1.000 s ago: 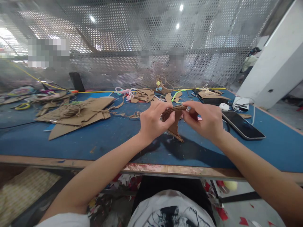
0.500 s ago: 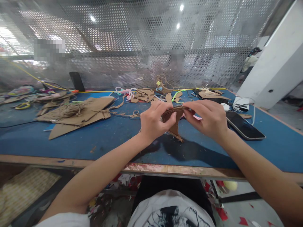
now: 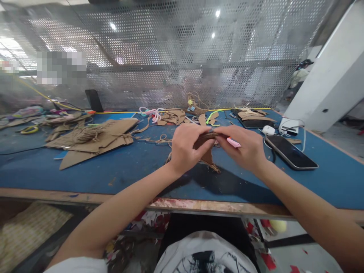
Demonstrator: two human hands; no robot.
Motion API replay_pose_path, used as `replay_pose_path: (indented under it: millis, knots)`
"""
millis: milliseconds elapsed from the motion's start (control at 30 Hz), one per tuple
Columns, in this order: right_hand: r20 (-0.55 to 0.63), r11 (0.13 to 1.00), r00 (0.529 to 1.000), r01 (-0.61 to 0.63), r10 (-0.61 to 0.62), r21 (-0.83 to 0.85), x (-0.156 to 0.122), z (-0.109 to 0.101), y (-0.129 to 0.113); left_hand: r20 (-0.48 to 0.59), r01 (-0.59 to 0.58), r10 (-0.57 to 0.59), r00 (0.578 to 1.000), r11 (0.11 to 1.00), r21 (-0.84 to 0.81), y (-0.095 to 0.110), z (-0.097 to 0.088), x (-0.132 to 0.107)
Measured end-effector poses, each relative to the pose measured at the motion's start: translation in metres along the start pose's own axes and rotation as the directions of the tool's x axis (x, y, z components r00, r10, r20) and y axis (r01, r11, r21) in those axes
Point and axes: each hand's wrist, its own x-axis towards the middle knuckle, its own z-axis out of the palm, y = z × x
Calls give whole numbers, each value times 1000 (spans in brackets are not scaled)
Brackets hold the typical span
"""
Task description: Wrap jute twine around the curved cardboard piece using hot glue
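Both hands hold one brown cardboard piece (image 3: 208, 154) just above the blue table (image 3: 136, 167). My left hand (image 3: 186, 149) pinches its left end with thumb and fingers closed. My right hand (image 3: 244, 149) grips its right end, fingers curled over the top edge. The piece is curved on top and its pointed lower part hangs down to the table surface. A small pink thing (image 3: 233, 142) shows by my right hand's fingers; what it is I cannot make out.
Flat cardboard sheets with coiled twine (image 3: 91, 138) lie at the left. Cardboard scraps and pipe cleaners (image 3: 170, 115) sit at the back. A phone (image 3: 290, 151), a white mouse (image 3: 268, 130) and a charger (image 3: 288, 125) lie at the right. A perforated metal screen (image 3: 170, 57) backs the table.
My hands have drawn closer together on the cardboard piece, and the right hand's fingers now fold lower over its top edge. The view tilted slightly.
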Motion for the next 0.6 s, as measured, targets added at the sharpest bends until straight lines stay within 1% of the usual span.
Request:
replay_pose_path:
  millis: [33,67,100,133,167,200,233,267,300,333,367,400,433,467,500,533,567,600]
  knots:
    - [-3,1000,1000,8,-8,3,-1,1,0,3,8,-8,1000,1000,-26,1,-1,0]
    - [-7,1000,1000,10,-10,-5,-1,1,1,4,41,-41,999,998,-54,2,-1,1]
    - [-11,1000,1000,1,-1,-20,-2,2,2,4,107,-107,994,990,-92,2,-2,2]
    - [-10,999,1000,-19,18,-40,-2,3,4,9,204,-205,979,968,-147,1,-1,3]
    - [-7,997,999,-43,43,-60,-2,3,6,23,321,-325,946,921,-221,-1,0,4]
    - [-2,995,998,-69,69,-75,-1,3,8,47,446,-454,890,840,-308,-4,1,6]
    - [8,992,995,-97,98,-84,-1,2,10,82,558,-579,811,725,-404,-8,3,7]
    - [22,987,991,-131,133,-89,0,2,13,129,645,-685,717,583,-494,-14,5,8]
    - [41,981,983,-173,178,-88,0,1,15,177,703,-773,609,422,-572,-19,7,9]
    - [80,970,968,-231,238,-78,1,0,18,231,732,-837,496,260,-629,-25,10,10]
    - [138,949,939,-311,316,-56,1,-1,20,281,736,-876,393,117,-666,-31,11,10]
    - [212,912,889,-410,405,-24,1,-1,22,321,723,-902,290,-14,-690,-36,13,10]
    - [293,855,820,-518,492,16,1,-1,24,363,701,-912,191,-132,-701,-40,14,10]
    - [369,775,736,-629,568,62,1,0,26,399,675,-911,108,-227,-702,-43,15,10]
    - [433,676,648,-728,627,111,1,2,27,429,651,-902,44,-300,-698,-46,15,10]
    - [478,565,566,-809,672,162,0,5,29,454,633,-891,0,-352,-690,-47,16,9]
    - [504,448,492,-868,710,216,-1,8,30,471,623,-882,-22,-381,-684,-47,17,9]
    - [520,330,427,-904,740,273,-2,12,30,477,611,-879,-23,-390,-689,-47,18,9]
